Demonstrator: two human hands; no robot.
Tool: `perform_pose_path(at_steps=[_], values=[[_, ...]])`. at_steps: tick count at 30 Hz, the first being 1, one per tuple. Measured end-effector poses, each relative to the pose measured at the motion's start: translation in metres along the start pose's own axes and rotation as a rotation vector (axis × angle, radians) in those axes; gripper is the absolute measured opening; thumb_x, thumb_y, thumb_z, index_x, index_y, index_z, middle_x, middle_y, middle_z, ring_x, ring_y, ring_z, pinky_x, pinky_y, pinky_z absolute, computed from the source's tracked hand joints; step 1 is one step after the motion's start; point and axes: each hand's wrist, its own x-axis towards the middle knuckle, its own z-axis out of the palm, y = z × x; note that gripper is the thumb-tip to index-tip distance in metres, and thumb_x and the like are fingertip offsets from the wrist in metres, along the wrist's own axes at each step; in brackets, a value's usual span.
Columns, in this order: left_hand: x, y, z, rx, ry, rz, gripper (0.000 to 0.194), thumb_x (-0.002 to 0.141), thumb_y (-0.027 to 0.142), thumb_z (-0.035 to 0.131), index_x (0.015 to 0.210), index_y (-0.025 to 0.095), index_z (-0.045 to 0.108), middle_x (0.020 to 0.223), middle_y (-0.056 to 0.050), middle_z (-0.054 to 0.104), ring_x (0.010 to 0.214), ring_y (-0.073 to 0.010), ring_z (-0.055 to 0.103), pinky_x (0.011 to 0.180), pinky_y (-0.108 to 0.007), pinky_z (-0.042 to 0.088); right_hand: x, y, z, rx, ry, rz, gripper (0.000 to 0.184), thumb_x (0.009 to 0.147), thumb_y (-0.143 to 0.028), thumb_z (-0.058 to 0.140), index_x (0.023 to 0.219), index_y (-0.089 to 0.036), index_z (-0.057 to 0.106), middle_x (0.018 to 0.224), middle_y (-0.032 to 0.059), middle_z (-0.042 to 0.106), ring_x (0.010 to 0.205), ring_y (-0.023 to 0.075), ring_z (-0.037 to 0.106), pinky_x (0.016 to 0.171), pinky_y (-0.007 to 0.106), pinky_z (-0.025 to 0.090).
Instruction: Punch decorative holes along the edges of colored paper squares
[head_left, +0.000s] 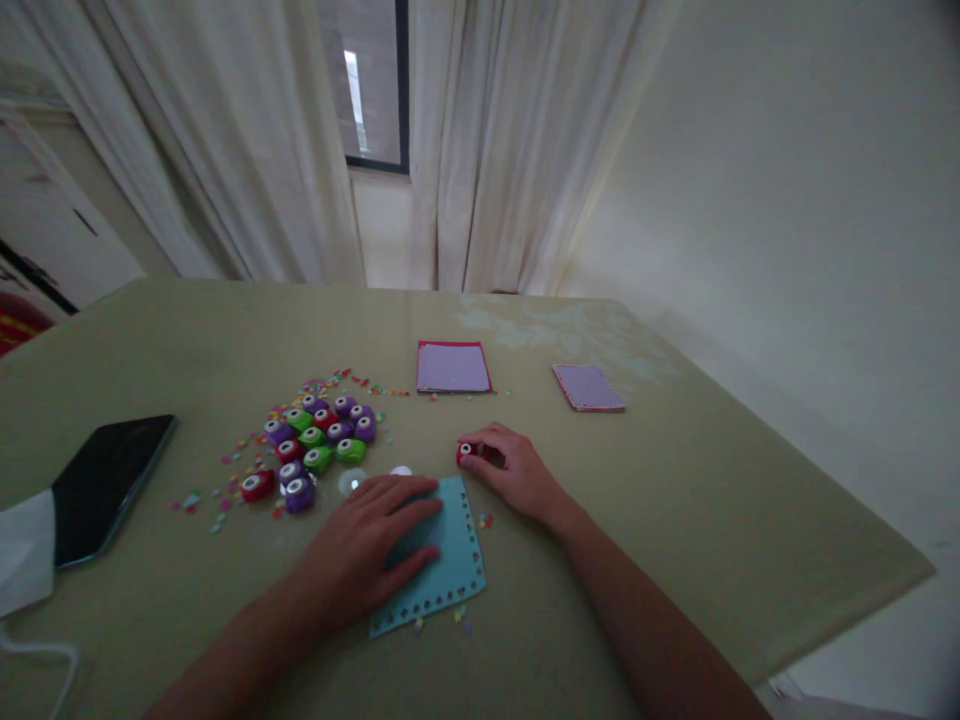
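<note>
A light-blue sheet of paper lies in front of me, with a row of small punched holes along its right and near edges. My left hand rests on the sheet's left part, fingers spread, and covers that side. Just beyond the sheet's far right corner, my right hand pinches a small red craft punch with a white round top. It stands apart from the paper. To the left is a cluster of similar punches: purple, green and red.
Tiny coloured paper cut-outs are scattered around the punches. Farther back lie a lilac-on-red paper stack and a smaller lilac sheet. A black tablet, partly under a white item, and a white cable are at left.
</note>
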Motion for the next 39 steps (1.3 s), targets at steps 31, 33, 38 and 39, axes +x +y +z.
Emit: perform_pose_path(at_steps=[31, 33, 38, 39], values=[[-0.003, -0.002, 0.008, 0.012, -0.004, -0.07, 0.045, 0.104, 0.045, 0.064, 0.145, 0.026, 0.066, 0.155, -0.01, 0.063, 0.137, -0.0326, 0.063, 0.114, -0.054, 0.054, -0.002, -0.011, -0.002, 0.125, -0.102, 0.01, 0.021, 0.095, -0.039, 0.08, 0.108, -0.023, 0.085, 0.104, 0.0053, 0.083, 0.094, 0.0209, 0.074, 0.085, 0.032, 0.054], [-0.002, -0.002, 0.008, 0.003, -0.009, -0.068, 0.045, 0.104, 0.046, 0.063, 0.146, 0.026, 0.066, 0.155, -0.01, 0.062, 0.137, -0.0326, 0.063, 0.114, -0.054, 0.054, -0.002, -0.01, -0.002, 0.108, -0.085, 0.002, 0.022, 0.096, -0.04, 0.079, 0.109, -0.023, 0.084, 0.105, 0.0055, 0.082, 0.095, 0.0212, 0.074, 0.085, 0.033, 0.054], [-0.002, -0.002, 0.006, -0.001, -0.003, -0.067, 0.046, 0.104, 0.047, 0.064, 0.146, 0.028, 0.065, 0.155, -0.01, 0.063, 0.137, -0.0323, 0.063, 0.114, -0.054, 0.053, -0.001, -0.006, -0.003, 0.039, -0.037, -0.003, 0.023, 0.101, -0.041, 0.072, 0.109, -0.023, 0.083, 0.104, 0.0066, 0.081, 0.093, 0.0208, 0.073, 0.086, 0.033, 0.053], [-0.002, -0.002, 0.005, 0.009, 0.0, -0.07, 0.047, 0.104, 0.047, 0.064, 0.146, 0.027, 0.065, 0.155, -0.01, 0.063, 0.137, -0.0327, 0.062, 0.114, -0.054, 0.053, -0.001, -0.006, -0.003, 0.033, -0.026, 0.003, 0.023, 0.101, -0.04, 0.072, 0.11, -0.022, 0.083, 0.104, 0.0069, 0.081, 0.092, 0.0204, 0.073, 0.085, 0.033, 0.053]])
